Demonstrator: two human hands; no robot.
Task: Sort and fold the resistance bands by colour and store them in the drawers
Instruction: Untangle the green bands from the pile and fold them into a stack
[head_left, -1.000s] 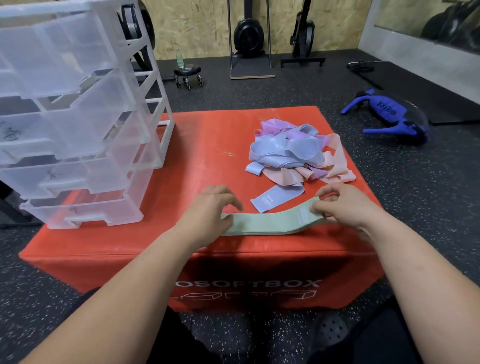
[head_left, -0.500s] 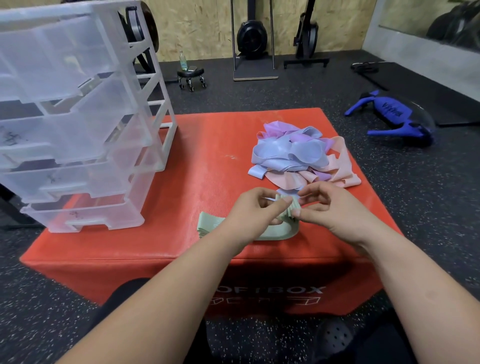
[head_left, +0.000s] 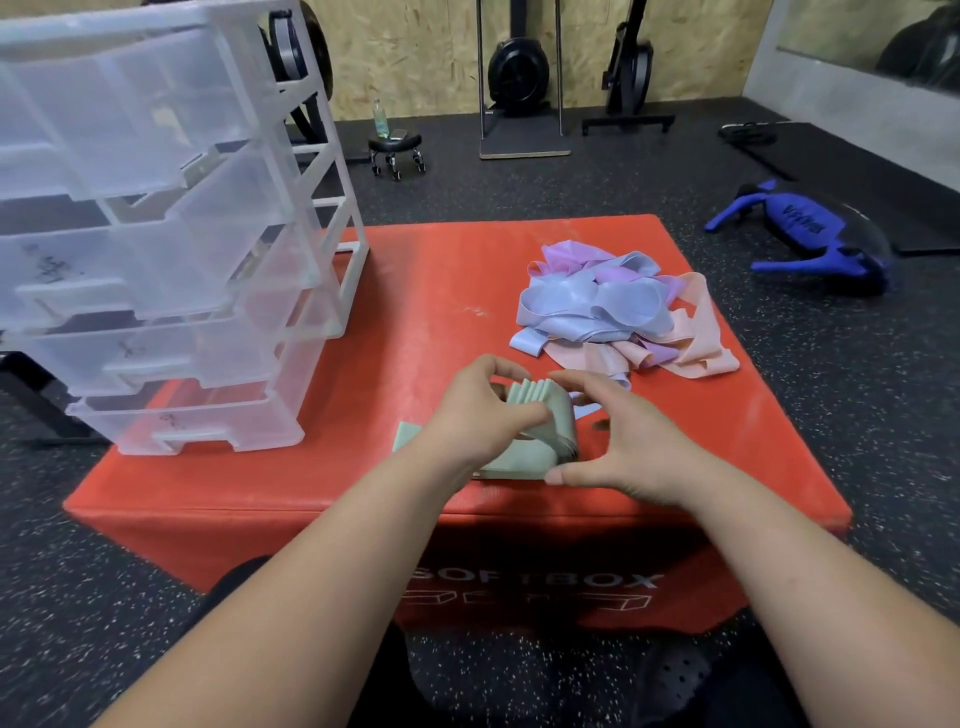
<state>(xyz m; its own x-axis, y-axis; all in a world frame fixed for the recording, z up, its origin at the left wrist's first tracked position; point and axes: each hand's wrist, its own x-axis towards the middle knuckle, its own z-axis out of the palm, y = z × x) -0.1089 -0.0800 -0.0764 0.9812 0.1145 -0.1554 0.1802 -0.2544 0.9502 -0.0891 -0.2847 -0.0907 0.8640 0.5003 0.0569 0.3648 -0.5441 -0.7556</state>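
"SOFTBOX" is printed in white on the red box (head_left: 519, 587) front, w/ box outlines drawn beneath, below the hands. Black scribbles on the drawers (head_left: 130, 291), up-left of the left hand (head_left: 483, 410), can't be read.

Even, soft indoor light fell from above, leaving only faint shadows under the hands on the red box (head_left: 415, 291). The wide lens bowed the clear drawer unit (head_left: 156, 218) at the left edge, and the picture looked slightly soft throughout.
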